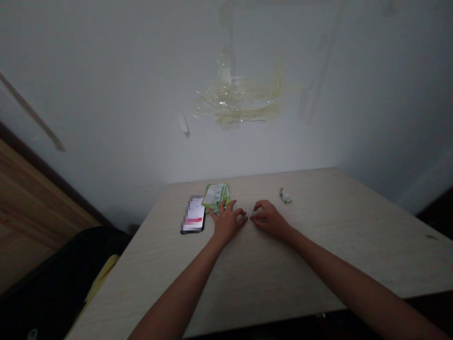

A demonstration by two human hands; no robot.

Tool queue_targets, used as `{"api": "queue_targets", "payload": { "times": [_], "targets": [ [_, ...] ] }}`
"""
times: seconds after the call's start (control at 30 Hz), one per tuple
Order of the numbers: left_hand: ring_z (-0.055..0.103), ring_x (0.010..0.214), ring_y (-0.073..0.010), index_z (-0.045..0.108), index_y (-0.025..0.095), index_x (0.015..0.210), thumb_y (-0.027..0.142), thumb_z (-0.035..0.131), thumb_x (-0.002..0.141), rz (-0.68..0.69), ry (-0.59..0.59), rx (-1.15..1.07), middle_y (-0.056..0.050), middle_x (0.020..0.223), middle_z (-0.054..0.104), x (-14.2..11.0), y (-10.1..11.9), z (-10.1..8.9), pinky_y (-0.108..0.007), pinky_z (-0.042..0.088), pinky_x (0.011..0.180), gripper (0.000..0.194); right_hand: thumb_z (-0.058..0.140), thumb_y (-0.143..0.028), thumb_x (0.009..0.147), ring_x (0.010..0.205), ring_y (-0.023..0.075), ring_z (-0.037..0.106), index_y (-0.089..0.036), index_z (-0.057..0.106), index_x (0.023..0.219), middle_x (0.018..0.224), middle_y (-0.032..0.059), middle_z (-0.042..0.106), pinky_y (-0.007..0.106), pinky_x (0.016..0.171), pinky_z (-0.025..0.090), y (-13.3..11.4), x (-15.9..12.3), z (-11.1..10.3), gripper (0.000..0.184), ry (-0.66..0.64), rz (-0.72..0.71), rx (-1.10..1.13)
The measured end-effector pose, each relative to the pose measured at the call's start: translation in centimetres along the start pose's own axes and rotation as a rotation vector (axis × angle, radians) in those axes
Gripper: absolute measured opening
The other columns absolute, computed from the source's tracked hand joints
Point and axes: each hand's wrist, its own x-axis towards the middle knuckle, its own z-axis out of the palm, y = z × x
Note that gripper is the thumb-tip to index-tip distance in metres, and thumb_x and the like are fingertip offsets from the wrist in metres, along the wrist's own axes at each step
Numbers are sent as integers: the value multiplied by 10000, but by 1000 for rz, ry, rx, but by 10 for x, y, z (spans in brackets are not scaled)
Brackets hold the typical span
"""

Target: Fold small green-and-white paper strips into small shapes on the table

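Both my hands rest on a pale wooden table (pixel 318 245), meeting near its middle. My left hand (pixel 226 219) and my right hand (pixel 269 218) pinch a small whitish scrap (pixel 249 215) between their fingertips; it is too small to name. Just behind my left hand lies a green and white packet (pixel 215 194), its near edge under my fingers. A phone (pixel 194 215) with a lit screen lies flat to the left of that hand. A small crumpled green and white wrapper (pixel 285 196) sits a little beyond my right hand.
A white wall (pixel 106 94) rises right behind the table, with yellowed tape residue (pixel 240 101) stuck on it. A dark bag or seat (pixel 53 283) stands low at the left beside a wooden panel (pixel 28 208). The table's front edge runs below my forearms.
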Motion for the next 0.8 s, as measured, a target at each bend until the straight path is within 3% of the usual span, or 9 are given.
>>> {"api": "queue_targets", "payload": {
  "times": [0.37, 0.47, 0.6, 0.8],
  "targets": [
    [239, 1409, -352, 704, 403, 996, 498, 612, 827, -7, -4, -5, 13, 1457, 465, 0, 1, -1, -759, 8, 1049, 214, 715, -163, 754, 1051, 220, 560, -277, 773, 856, 1026, 59, 636, 405, 950, 424, -7, -1, -3, 163, -67, -73, 40],
    [227, 1416, -350, 706, 402, 998, 499, 618, 824, -27, -24, -13, 19, 1469, 452, 0, 2, -2, -747, 25, 1063, 218, 713, -196, 773, 1022, 211, 565, -277, 773, 860, 1014, 58, 631, 388, 930, 435, -3, -1, -1, 133, -54, -36, 62],
    [224, 1418, -360, 708, 410, 1004, 505, 631, 813, -35, -38, -21, 15, 1476, 445, 1, 1, -3, -757, 40, 1058, 227, 663, -212, 826, 966, 200, 559, -257, 771, 904, 964, 64, 626, 364, 888, 452, 5, -1, 2, 140, 64, 77, 39],
    [227, 1418, -354, 704, 413, 1005, 499, 630, 818, -17, -22, -28, 18, 1462, 461, 1, -1, -1, -761, 9, 1052, 218, 652, -248, 840, 931, 203, 552, -269, 776, 925, 933, 68, 620, 359, 858, 452, 11, -1, 5, 152, 13, 130, -39]
  ]
}}
